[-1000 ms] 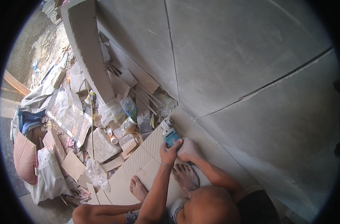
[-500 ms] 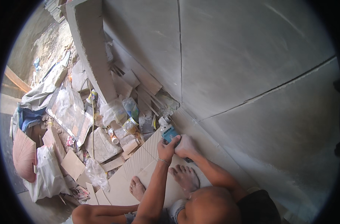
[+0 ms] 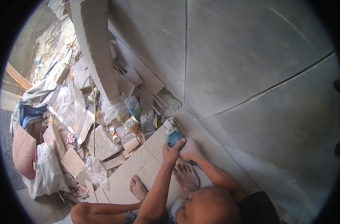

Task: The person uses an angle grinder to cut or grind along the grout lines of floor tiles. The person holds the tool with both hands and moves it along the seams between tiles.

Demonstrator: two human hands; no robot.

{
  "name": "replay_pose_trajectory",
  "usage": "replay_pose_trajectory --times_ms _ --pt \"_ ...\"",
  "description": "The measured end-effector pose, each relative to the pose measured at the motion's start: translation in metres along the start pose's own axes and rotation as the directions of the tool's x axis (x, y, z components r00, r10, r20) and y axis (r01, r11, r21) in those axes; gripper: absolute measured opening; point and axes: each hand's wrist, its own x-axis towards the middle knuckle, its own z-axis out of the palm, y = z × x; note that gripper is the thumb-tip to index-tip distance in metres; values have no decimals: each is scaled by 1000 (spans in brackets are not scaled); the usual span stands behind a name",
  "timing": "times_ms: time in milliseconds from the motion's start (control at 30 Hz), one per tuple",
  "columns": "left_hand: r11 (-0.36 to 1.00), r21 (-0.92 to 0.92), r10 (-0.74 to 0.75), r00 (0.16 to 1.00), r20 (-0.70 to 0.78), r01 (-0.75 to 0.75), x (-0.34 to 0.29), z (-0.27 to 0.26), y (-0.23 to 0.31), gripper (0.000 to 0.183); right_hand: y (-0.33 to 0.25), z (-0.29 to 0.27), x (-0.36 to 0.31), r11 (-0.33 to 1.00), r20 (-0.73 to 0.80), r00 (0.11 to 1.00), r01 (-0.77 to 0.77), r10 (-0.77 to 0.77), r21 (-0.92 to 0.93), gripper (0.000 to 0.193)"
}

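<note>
A teal angle grinder [image 3: 173, 136] with a grey metal head lies over a beige tile [image 3: 140, 170] in front of me. My left hand [image 3: 171, 152] is closed around the front of its body, the thumb across the top. Just to the right, my right hand [image 3: 191, 149] grips the rear of the same tool, hiding much of it. The grinder's head points away from me, near a row of thin parallel grooves [image 3: 152, 143] on the tile's far-left part. Whether the disc touches the tile I cannot tell. My bare feet rest on the tile, close behind the hands.
Broken tile pieces, plastic bags and cans form a rubble heap [image 3: 102, 143] on the left. A concrete post [image 3: 97, 48] leans over it. A grey wall [image 3: 252, 67] with dark cut lines rises on the right. A white sack [image 3: 47, 170] stands at far left.
Both hands have drawn the grinder slightly toward me and to the right over the tile, the grip unchanged. The view has also shifted a little.
</note>
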Motion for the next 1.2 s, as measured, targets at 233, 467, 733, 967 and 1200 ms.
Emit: replay_pose_trajectory --times_ms 233,467,733,967,1200 --pt "1000 8 7 1000 -23 -7 12 -5 16 41 -14 5 14 999 -22 999 36 -36 10 49" --pt "999 -32 6 1000 -9 -6 -9 -7 18 39 -14 5 -5 999 -18 999 37 -37 14 54" --pt "999 -9 -37 999 -26 37 -13 -11 4 39 -12 8 -16 1000 -15 1000 4 -4 5 53" --pt "1000 -23 -7 1000 0 7 -9 -10 -2 38 -11 5 -15 1000 -15 1000 -8 8 -6 54" --pt "1000 -24 -20 1000 -8 20 -6 -11 -5 39 -8 9 -10 1000 -14 1000 -8 8 4 54"
